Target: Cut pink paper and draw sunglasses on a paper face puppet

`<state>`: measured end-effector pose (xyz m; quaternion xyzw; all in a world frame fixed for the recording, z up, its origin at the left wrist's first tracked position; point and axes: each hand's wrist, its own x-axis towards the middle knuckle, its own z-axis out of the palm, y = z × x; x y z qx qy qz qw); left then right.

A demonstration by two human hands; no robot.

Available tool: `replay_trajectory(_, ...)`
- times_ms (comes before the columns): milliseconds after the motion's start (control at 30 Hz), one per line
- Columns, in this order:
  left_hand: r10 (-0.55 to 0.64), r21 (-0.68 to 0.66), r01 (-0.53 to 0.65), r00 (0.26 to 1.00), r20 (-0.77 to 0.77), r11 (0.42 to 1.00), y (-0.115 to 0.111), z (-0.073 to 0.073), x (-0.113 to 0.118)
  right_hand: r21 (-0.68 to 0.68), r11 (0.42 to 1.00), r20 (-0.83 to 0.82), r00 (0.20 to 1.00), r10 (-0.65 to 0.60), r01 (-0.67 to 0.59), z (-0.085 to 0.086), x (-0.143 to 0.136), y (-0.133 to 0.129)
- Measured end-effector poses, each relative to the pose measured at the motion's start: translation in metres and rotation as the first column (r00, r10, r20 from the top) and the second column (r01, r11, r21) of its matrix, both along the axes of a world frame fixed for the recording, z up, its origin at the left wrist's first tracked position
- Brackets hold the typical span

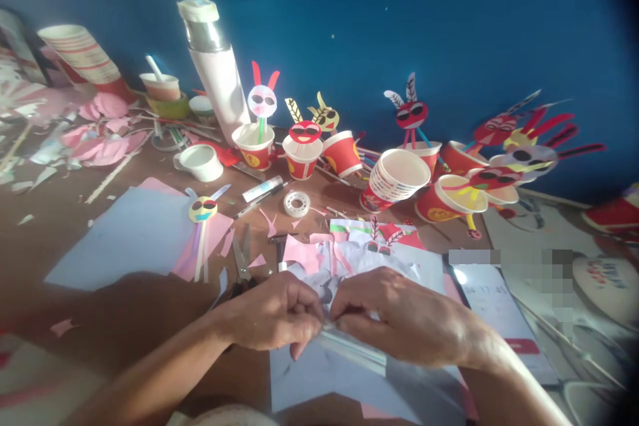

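Observation:
Near the front middle of the table, my left hand [279,313] and my right hand [394,316] meet fingertip to fingertip. Between them is one end of a bundle of pale, thin straws [354,351], which slants down to the right under my right hand. The fingers of both hands are curled closed on that end. Beneath lie white paper sheets [309,383]. Just beyond the hands are pink and white paper scraps [302,253], and scissors [242,256] lie behind my left hand.
Red paper cups [302,163] with paper faces on straws line the wall. A white thermos [219,80], stacked cups [394,176], a tape roll [297,204] and a white mug [200,163] stand behind. A lit phone [499,313] lies at right, a yellow-faced figure [203,210] at left.

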<state>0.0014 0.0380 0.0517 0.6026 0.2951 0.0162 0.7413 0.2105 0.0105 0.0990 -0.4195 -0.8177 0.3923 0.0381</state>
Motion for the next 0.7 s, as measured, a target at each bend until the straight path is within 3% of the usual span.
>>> replay_trajectory(233, -0.068, 0.072, 0.067, 0.998, 0.004, 0.995, -0.001, 0.000, -0.002, 0.038, 0.999, -0.095, 0.995, 0.007, -0.003, -0.009, -0.005, 0.002)
replay_trajectory(400, 0.018, 0.127, -0.001, 0.991, -0.131, 0.992, -0.004, 0.008, -0.002, 0.075, 0.996, -0.184, 0.981, 0.058, -0.045, -0.008, -0.006, 0.005)
replay_trajectory(567, 0.095, 0.009, -0.094, 0.993, -0.072, 0.995, -0.007, -0.002, -0.007, 0.109, 0.992, -0.256, 0.963, 0.085, -0.058, -0.008, -0.001, 0.007)
replay_trajectory(700, 0.030, -0.092, -0.035, 0.998, -0.053, 0.995, -0.007, -0.009, -0.009, 0.086, 0.996, -0.271, 0.962, 0.021, 0.002, -0.003, 0.000, 0.004)
